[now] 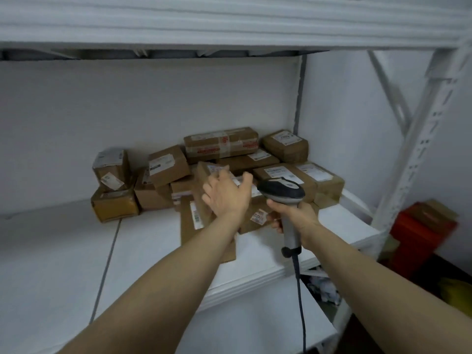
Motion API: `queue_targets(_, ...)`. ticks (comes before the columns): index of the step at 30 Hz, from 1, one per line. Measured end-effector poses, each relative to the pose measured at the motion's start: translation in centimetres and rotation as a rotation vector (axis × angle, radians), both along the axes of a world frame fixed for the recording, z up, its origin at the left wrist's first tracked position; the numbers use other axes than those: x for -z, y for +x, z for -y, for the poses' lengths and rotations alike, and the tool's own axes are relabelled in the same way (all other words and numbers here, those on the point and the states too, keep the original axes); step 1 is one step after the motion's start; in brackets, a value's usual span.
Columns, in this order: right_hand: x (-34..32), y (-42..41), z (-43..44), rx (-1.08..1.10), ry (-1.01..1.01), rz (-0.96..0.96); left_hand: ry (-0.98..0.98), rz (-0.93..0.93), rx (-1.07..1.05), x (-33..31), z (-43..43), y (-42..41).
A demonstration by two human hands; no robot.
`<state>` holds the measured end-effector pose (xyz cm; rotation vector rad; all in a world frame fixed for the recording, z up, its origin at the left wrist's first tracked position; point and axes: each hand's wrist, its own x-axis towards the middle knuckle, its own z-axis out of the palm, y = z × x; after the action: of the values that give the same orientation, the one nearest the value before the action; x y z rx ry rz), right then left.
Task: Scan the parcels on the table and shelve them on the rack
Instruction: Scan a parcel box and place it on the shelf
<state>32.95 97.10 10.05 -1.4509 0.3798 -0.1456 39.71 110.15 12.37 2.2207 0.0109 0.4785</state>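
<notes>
Several brown cardboard parcels with white labels are piled at the back right of the white rack shelf (63,251). My left hand (226,194) reaches over the pile with its fingers spread, just above a small parcel (205,172) in the middle; whether it touches is unclear. My right hand (296,215) grips the grey handle of a barcode scanner (281,190), whose dark head points toward the pile. A flat parcel (190,226) lies nearest, under my left wrist.
The shelf above (229,24) hangs low over the pile. The rack's white upright (421,139) stands at right. A red box (421,233) sits on the floor beyond it. The scanner's cable (301,302) hangs past the shelf's front edge.
</notes>
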Motion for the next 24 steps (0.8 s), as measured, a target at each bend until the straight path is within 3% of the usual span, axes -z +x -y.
queue_targets(3,0.2,-3.9,4.9,0.11,-0.03,0.02,0.123,0.065,-0.003,0.8,5.1,-2.0)
queue_targets(6,0.9,-8.4,10.8,0.214,-0.035,0.014,0.291,-0.126,-0.038,2.4,8.0,-2.3)
queue_targets(8,1.7,-10.7,14.4,0.271,-0.018,0.032,0.25,-0.216,-0.118,3.1,8.4,-1.9)
queue_targets(11,2.9,-11.7,17.1,0.298,0.007,0.042,0.264,-0.2,-0.213,3.6,8.1,-1.7)
queue_targets(18,3.5,-7.7,10.3,0.065,0.063,0.002,0.241,-0.166,-0.345,3.2,3.9,-1.7)
queue_targets(21,3.3,-6.1,7.1,0.008,0.041,0.007,0.211,-0.259,-0.325,3.7,1.7,-1.0)
queue_targets(24,2.9,-4.6,4.9,-0.003,0.023,0.008,0.2,-0.191,-0.296,3.9,1.1,-0.2)
